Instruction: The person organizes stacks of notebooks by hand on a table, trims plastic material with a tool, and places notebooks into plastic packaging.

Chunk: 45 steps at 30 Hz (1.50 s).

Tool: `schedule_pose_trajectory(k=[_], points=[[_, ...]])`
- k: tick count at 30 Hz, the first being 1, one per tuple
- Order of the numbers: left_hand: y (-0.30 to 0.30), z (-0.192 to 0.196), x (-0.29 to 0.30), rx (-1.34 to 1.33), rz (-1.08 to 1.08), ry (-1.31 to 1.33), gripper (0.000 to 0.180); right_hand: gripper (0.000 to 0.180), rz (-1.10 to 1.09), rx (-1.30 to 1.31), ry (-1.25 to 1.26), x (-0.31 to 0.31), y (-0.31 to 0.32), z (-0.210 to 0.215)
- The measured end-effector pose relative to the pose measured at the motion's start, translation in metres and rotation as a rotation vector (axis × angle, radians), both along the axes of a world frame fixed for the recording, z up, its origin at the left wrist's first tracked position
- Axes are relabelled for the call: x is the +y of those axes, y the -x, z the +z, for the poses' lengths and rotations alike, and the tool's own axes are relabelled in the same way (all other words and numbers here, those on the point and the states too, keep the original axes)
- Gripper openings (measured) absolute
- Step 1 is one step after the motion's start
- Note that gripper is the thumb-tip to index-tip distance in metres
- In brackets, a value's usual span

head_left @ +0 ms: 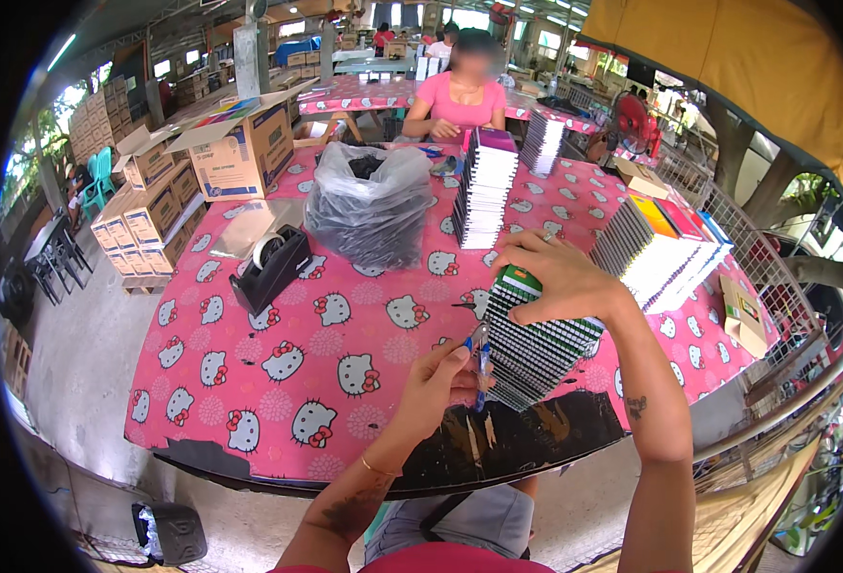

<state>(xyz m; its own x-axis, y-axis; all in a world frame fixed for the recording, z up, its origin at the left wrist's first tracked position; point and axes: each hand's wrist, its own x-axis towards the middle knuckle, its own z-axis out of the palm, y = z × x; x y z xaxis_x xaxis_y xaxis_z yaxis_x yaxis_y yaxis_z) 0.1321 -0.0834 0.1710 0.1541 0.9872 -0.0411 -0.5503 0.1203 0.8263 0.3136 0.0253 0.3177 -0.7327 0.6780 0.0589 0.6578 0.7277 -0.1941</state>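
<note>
A blue-handled tool (484, 368) is held in the left hand (437, 378), fingers curled, beside a green notebook stack (536, 353) near the table (364, 325) edge — its top spanned by the right hand (563, 277), fingers spread wide.

You note dark printed lettering (213, 164) on the large, open, brown cardboard box (221, 180), too small to read surely.

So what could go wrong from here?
The notebook stack might slide or fan out if the right hand, spread over its top, eases off.
The blue-handled hand tool in the left hand is close beside the coil bindings, so a slip could bend or scratch them.
Anything dropped there could fall off the table's nearby front edge.
</note>
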Motion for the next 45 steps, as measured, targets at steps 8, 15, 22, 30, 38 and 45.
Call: schedule_pose_trajectory(k=[8, 15, 22, 30, 38, 45], points=[[0.004, 0.000, 0.005, 0.947, 0.339, -0.615, 0.042, 0.062, -0.004, 0.009, -0.005, 0.000, -0.002, 0.002], [0.001, -0.010, 0.003, -0.033, -0.007, 0.069, 0.040, 0.061, 0.001, 0.025, 0.010, 0.003, -0.002, -0.002], [-0.004, -0.002, -0.005, 1.270, 0.607, -0.728, 0.038, 0.061, -0.008, 0.019, 0.040, -0.001, -0.001, 0.003], [-0.003, -0.011, 0.004, -0.015, 0.011, 0.114, 0.035, 0.061, -0.019, 0.017, 0.015, -0.001, -0.003, 0.000], [0.007, -0.030, 0.006, 0.459, 0.099, -0.231, 0.036, 0.061, -0.011, 0.018, 0.009, -0.001, 0.000, -0.001], [-0.002, -0.027, 0.006, 0.011, -0.010, 0.099, 0.038, 0.061, -0.013, 0.018, -0.016, 0.000, -0.002, -0.003]])
